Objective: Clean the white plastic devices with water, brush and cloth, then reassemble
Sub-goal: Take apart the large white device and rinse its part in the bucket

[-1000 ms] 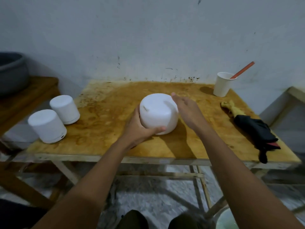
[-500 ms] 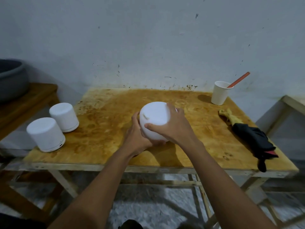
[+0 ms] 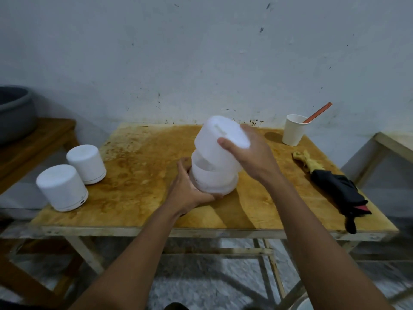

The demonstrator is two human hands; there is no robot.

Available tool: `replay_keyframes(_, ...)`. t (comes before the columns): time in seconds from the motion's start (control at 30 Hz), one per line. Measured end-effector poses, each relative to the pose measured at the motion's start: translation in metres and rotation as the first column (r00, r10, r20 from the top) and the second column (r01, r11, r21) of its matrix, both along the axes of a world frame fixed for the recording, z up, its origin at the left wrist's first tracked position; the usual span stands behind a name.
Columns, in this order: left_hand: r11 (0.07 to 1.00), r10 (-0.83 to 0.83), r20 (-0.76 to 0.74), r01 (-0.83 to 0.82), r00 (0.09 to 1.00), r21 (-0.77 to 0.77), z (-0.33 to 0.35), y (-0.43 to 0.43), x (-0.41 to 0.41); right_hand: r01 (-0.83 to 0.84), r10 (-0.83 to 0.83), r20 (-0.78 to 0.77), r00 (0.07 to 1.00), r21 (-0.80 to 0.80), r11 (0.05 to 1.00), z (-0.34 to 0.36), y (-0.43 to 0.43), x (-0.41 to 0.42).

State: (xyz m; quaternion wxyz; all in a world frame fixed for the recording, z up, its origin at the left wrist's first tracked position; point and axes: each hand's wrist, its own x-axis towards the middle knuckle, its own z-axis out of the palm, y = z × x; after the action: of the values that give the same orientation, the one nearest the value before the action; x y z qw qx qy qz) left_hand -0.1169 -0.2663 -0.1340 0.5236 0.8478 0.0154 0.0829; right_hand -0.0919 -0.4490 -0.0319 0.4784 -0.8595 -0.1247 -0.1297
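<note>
A white plastic device stands mid-table in two parts. My right hand point(image 3: 250, 153) grips its white cover point(image 3: 218, 144), lifted and tilted to the left above the white base point(image 3: 212, 179). My left hand point(image 3: 187, 191) holds the base by its lower left side on the stained wooden table point(image 3: 138, 198). Two more white devices stand at the table's left edge, the nearer device point(image 3: 61, 186) and the farther device point(image 3: 86, 163), both whole. A paper cup point(image 3: 293, 129) with an orange-handled brush point(image 3: 318, 113) stands at the back right. A yellow cloth point(image 3: 307, 161) lies beside a black cloth point(image 3: 339, 192).
A grey basin point(image 3: 13, 110) sits on a lower wooden bench point(image 3: 42, 139) to the left. Another wooden frame point(image 3: 393, 145) stands at the right. The wall runs right behind the table. The table's front edge point(image 3: 201, 231) is close to my body.
My right hand went over the device's top, gripped the cover and lifted it off, tilting it left. The left hand slid down onto the base. The view moved closer.
</note>
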Motion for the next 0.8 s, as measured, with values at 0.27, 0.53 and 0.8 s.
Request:
replay_keyframes(0.27, 0.994, 0.032, -0.006, -0.031, 0.999, 0.106, 0.001, -0.001, -0.003, 0.303, -0.290, -0.155, 0.944, 0.062, 0.951, -0.031, -0.055, 0.008)
replay_keyframes(0.53, 0.991, 0.050, 0.007, -0.051, 0.999, 0.125, 0.002, -0.002, -0.003, 0.392, -0.434, -0.209, 0.876, -0.216, 0.894, -0.064, -0.059, 0.000)
replay_keyframes(0.8, 0.991, 0.054, 0.013, -0.055, 0.998, 0.118, 0.001, -0.002, -0.003, 0.368, -0.427, -0.195, 0.883, -0.279, 0.887, -0.071, -0.055, -0.004)
